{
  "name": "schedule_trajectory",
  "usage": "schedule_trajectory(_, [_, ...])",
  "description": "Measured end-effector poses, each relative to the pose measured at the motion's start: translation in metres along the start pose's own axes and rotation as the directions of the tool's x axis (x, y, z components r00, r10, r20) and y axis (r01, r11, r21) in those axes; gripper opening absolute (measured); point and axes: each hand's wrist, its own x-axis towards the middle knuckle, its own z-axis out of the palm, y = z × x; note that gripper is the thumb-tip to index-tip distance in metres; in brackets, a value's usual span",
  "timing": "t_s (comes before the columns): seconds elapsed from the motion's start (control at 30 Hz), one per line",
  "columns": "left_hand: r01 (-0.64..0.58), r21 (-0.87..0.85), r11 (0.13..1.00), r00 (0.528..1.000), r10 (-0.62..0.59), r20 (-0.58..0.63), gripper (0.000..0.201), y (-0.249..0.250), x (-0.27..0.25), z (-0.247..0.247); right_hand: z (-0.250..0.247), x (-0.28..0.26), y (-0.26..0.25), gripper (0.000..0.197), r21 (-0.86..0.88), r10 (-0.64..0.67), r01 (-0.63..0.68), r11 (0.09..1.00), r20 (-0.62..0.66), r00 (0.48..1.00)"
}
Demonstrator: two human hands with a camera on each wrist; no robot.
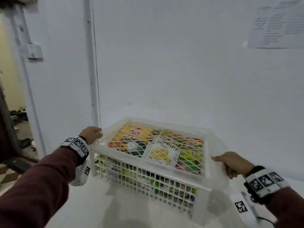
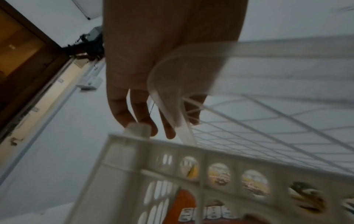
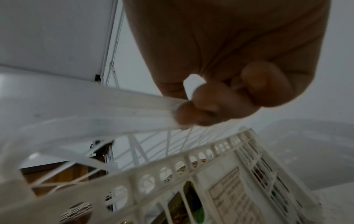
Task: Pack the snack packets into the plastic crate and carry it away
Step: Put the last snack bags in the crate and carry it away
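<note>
A white perforated plastic crate (image 1: 148, 176) with a lattice lid (image 1: 164, 137) hangs in the air before me, filled with colourful snack packets (image 1: 136, 134). My left hand (image 1: 92, 134) grips the crate's left rim, fingers curled under the edge (image 2: 141, 115). My right hand (image 1: 232, 163) grips the right rim, fingers wrapped round the thin plastic edge (image 3: 206, 104). Packets show through the side holes (image 2: 218, 175) and through the right wall (image 3: 229, 195).
A white wall (image 1: 181, 71) stands close ahead, with a paper notice (image 1: 278, 25) at upper right. A white conduit (image 1: 90, 63) runs down the wall. At left is an open doorway (image 1: 14, 99) with shoes on the floor beyond.
</note>
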Motion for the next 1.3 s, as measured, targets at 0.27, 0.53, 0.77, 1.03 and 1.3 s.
schedule_trajectory(0.27, [0.007,0.219,0.976,0.975,-0.056,0.215,0.046,-0.012,0.043,-0.010,0.004,0.014,-0.024,0.064,-0.266,0.122,-0.069,0.962,0.188,0.975])
schedule_trajectory(0.53, [0.053,0.064,0.997,0.897,-0.076,0.435,0.040,-0.016,0.089,-0.028,-0.002,0.024,-0.051,0.047,-0.500,0.387,-0.238,0.832,0.217,0.896])
schedule_trajectory(0.77, [0.014,-0.050,0.999,0.855,0.014,0.519,0.047,-0.017,0.117,0.003,0.002,0.027,-0.059,0.038,-0.490,0.531,-0.434,0.755,0.069,0.845])
schedule_trajectory(1.03, [-0.107,-0.062,0.992,0.863,0.123,0.490,0.048,-0.015,0.118,0.025,0.025,0.012,-0.055,0.036,-0.214,0.508,-0.505,0.836,-0.046,0.860])
schedule_trajectory(1.3, [-0.155,-0.069,0.985,0.865,0.169,0.473,0.049,-0.021,0.127,0.034,0.038,0.015,-0.040,0.023,-0.018,0.480,-0.487,0.873,-0.138,0.866])
